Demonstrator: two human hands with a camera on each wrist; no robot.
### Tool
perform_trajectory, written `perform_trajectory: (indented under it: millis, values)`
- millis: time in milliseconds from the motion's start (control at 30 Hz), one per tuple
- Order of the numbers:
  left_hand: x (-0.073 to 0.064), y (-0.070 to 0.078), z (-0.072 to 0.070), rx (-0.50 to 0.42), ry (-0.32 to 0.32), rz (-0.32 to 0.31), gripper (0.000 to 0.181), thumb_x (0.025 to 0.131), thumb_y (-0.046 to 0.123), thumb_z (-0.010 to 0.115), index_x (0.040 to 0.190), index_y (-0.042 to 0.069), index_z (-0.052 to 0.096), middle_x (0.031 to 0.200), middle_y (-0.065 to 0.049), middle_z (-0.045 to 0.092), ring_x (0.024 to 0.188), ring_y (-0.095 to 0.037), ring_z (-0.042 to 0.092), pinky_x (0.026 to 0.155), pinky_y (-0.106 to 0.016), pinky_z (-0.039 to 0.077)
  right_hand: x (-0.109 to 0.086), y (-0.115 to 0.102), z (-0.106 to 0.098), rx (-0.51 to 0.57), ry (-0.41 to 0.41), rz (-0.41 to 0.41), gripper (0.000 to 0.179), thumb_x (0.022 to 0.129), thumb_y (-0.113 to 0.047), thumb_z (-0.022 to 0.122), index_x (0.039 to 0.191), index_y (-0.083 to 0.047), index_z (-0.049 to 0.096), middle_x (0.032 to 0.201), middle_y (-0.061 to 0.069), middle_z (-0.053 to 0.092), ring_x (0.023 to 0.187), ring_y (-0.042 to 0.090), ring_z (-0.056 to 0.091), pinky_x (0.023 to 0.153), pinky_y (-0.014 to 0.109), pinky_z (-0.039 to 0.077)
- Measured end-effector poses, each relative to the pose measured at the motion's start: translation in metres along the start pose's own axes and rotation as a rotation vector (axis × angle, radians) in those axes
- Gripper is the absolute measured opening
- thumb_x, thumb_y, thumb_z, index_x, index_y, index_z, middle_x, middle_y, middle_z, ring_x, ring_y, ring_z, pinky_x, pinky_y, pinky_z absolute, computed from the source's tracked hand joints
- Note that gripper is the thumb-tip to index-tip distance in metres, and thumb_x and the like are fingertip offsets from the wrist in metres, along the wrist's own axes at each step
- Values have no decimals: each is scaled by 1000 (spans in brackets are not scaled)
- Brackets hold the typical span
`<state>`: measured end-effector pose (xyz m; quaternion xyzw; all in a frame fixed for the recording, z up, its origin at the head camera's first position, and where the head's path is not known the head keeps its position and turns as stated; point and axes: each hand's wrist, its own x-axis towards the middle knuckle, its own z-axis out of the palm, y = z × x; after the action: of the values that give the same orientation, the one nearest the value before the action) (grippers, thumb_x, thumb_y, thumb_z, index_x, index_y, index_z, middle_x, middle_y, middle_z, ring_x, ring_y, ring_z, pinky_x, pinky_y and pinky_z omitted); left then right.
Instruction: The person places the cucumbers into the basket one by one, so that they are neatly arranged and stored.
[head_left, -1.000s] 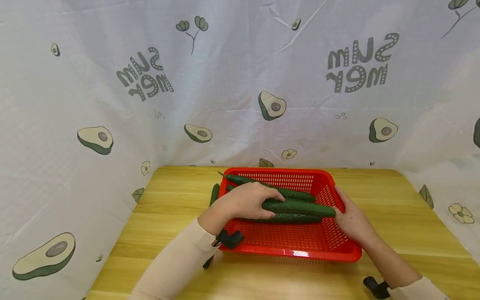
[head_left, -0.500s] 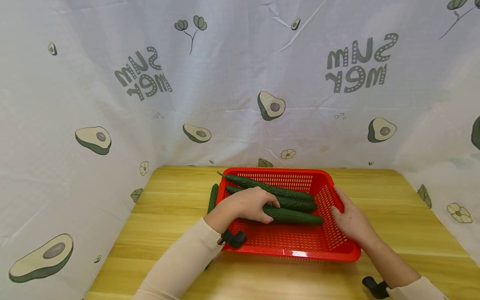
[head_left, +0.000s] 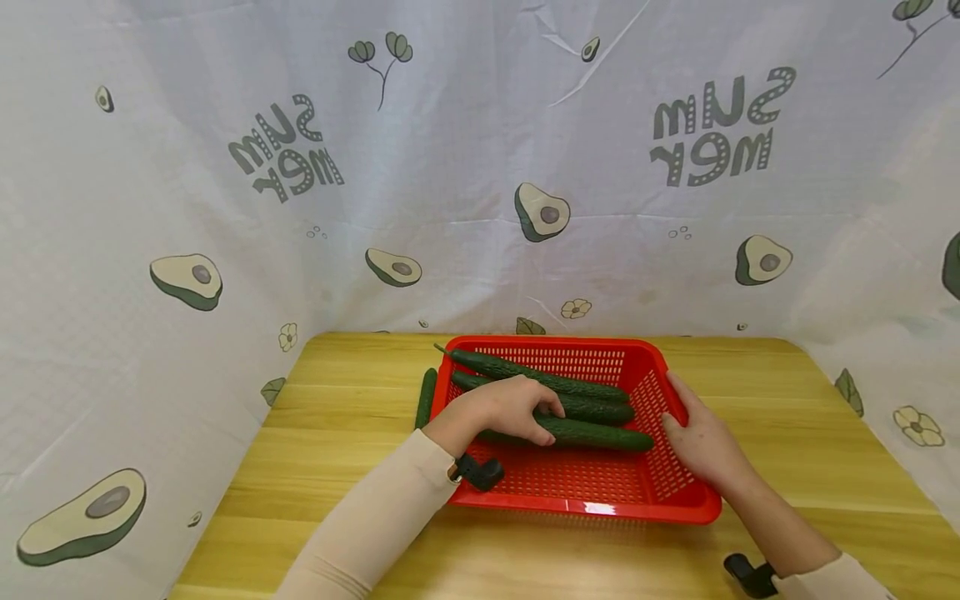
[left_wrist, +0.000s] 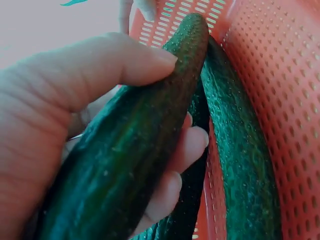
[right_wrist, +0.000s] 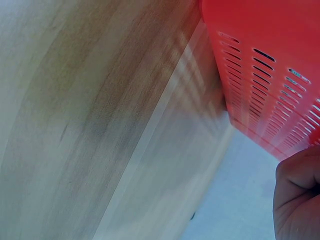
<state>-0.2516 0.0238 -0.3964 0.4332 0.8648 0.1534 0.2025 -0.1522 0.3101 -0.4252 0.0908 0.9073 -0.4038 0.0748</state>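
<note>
My left hand (head_left: pixel 517 408) grips a long dark green cucumber (head_left: pixel 600 434) inside the red plastic basket (head_left: pixel 525 502). Seen from the left wrist, the thumb lies along one side of this cucumber (left_wrist: pixel 125 150) and the fingertips show on the other. Two more cucumbers lie behind it in the basket: a middle one (head_left: pixel 600 408) and one along the back wall (head_left: pixel 585 387), whose stem end sticks out over the left rim. My right hand (head_left: pixel 705 442) holds the basket's right rim, thumb on the inner side. In the right wrist view only part of that hand (right_wrist: pixel 300 195) shows, beside the slotted wall.
Another cucumber (head_left: pixel 426 398) lies on the wooden table (head_left: pixel 352 417) just outside the basket's left side, partly covered by my left arm. A white curtain (head_left: pixel 450 167) with avocado prints hangs behind and beside the table.
The held cucumber has come lower and toward the basket's front, its tip moving away from my right hand, then sliding slightly right. My left hand moves with it; my right hand stays on the rim.
</note>
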Motion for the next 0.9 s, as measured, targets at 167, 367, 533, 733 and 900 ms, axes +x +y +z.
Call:
perform_trajectory:
  millis: [167,367,533,733,900]
  values:
    - [1,-3,2,-42,-37,-26,34,89,32,80,122,25,73,117,5,71,107,-9,64,91,-25,53,-1,0,1,2,1,5,72,109,-22,38,165,-19,-7,142,44,39,71,19,68,57,38,61]
    - [1,-5,6,-113,-97,-47,33,91,30,78,122,22,71,113,4,69,93,-7,66,84,-23,53,0,0,1,-5,1,9,71,109,-22,38,165,-19,-7,143,44,38,71,19,68,57,38,61]
    - [1,-6,10,-108,-153,-72,35,95,31,74,127,21,67,115,1,67,80,-6,66,83,-25,54,0,-1,0,-15,4,8,71,109,-22,37,165,-19,-6,145,44,36,71,19,67,57,37,60]
    - [4,-7,14,-66,-140,-87,41,94,29,75,132,23,64,131,-3,65,100,-11,68,91,-27,53,-1,0,-1,-20,10,-1,71,109,-21,38,165,-18,-5,148,44,33,72,19,67,58,37,60]
    - [2,-6,14,-28,-110,-120,49,85,24,83,130,23,65,129,-2,66,115,-14,62,94,-28,53,-2,-1,0,-21,12,-7,72,109,-21,39,166,-16,-4,149,44,32,75,20,67,59,38,60]
